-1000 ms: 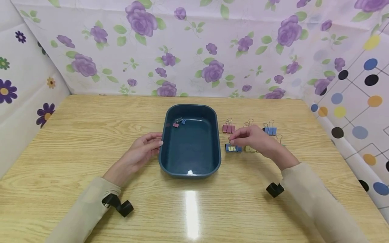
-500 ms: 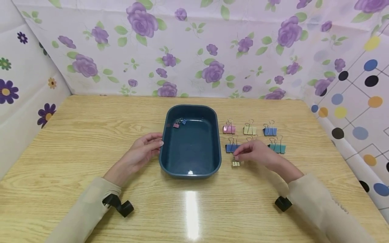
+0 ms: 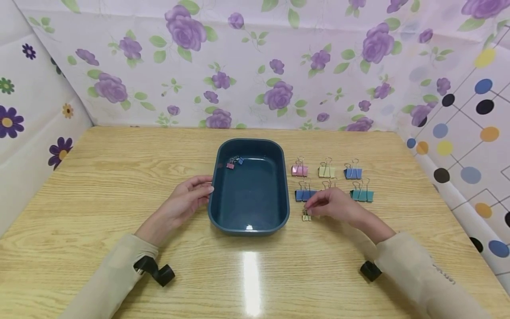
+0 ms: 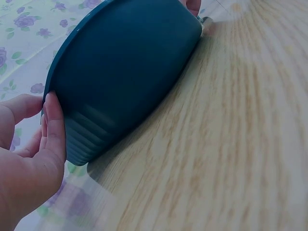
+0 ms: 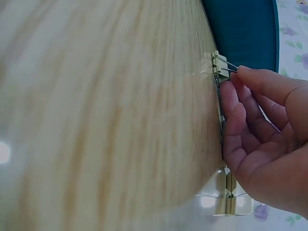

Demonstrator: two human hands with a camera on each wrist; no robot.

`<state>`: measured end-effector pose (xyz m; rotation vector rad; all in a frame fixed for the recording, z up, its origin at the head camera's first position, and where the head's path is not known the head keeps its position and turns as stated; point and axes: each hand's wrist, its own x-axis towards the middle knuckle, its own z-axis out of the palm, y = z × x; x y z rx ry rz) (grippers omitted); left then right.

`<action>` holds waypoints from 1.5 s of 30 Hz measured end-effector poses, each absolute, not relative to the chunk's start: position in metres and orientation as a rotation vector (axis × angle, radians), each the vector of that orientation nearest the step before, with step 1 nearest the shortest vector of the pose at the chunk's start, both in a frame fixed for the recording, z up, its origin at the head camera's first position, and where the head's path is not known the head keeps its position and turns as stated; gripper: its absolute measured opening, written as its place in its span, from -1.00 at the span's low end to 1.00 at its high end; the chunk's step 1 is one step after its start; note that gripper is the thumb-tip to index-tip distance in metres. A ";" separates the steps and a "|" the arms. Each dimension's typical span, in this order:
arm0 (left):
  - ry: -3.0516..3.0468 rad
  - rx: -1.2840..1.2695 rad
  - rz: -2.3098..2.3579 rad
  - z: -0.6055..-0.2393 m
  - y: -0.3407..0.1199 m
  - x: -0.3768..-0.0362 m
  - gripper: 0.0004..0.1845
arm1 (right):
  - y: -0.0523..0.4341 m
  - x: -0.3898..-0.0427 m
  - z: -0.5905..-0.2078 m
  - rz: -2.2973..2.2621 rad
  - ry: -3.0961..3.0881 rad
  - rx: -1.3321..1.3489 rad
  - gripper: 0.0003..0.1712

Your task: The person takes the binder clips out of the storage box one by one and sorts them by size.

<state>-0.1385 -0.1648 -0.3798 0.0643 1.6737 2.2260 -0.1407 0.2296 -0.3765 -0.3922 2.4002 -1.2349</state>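
My left hand point(image 3: 191, 195) grips the left rim of a dark teal plastic bin point(image 3: 249, 231); in the left wrist view fingertips point(image 4: 54, 107) lie against its outer wall. To the bin's right, my right hand point(image 3: 334, 205) pinches a small yellow binder clip point(image 3: 306, 218) by its wire handles. The clip's body point(image 5: 221, 67) stays close over the table in the right wrist view. Just behind it stands a larger blue binder clip point(image 3: 303, 195). Another clip in that row is mostly hidden behind my right hand. Inside the bin lie a small pink clip point(image 3: 230, 166) and a small blue clip point(image 3: 241, 161).
Larger clips stand in two rows on the wooden table point(image 3: 131, 177): pink point(image 3: 299, 171), yellow point(image 3: 326, 172) and blue point(image 3: 353, 173) at the back, teal point(image 3: 361, 196) at the front right. Floral cloth point(image 3: 255, 66) hangs behind the table.
My right hand has brought the small yellow clip from in front of the blue clip nearer to me, then slightly left and down. My left hand has stayed on the bin's rim.
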 end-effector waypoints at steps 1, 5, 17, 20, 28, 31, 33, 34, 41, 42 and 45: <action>1.670 0.064 2.229 -0.380 -0.165 -0.138 -0.64 | 0.230 -0.141 -0.377 -1.228 2.406 -0.396 -0.88; 1.661 0.059 2.235 -0.380 -0.165 -0.138 -0.67 | 0.230 -0.142 -0.378 -1.227 2.408 -0.409 -0.86; 1.664 0.067 2.233 -0.379 -0.166 -0.138 -0.65 | 0.234 -0.140 -0.365 -1.260 2.390 -0.401 -0.79; 1.666 0.065 2.233 -0.379 -0.166 -0.138 -0.67 | 0.234 -0.142 -0.357 -1.255 2.421 -0.403 -0.76; 1.668 0.048 2.232 -0.380 -0.165 -0.138 -0.70 | 0.228 -0.152 -0.327 -1.308 2.451 -0.378 -0.62; 1.671 0.043 2.229 -0.380 -0.165 -0.138 -0.70 | 0.226 -0.156 -0.315 -1.316 2.486 -0.387 -0.61; 1.675 0.038 2.226 -0.379 -0.166 -0.138 -0.68 | 0.223 -0.159 -0.307 -1.334 2.497 -0.393 -0.60; 1.677 0.036 2.226 -0.379 -0.166 -0.138 -0.68 | 0.222 -0.160 -0.303 -1.338 2.507 -0.397 -0.59; 1.671 0.037 2.228 -0.381 -0.165 -0.139 -0.68 | 0.204 -0.172 -0.277 -1.416 2.502 -0.405 -0.58; 1.669 0.038 2.230 -0.381 -0.165 -0.139 -0.69 | 0.201 -0.174 -0.274 -1.418 2.509 -0.410 -0.59; 1.667 0.039 2.233 -0.380 -0.164 -0.139 -0.70 | 0.189 -0.180 -0.265 -1.436 2.513 -0.416 -0.62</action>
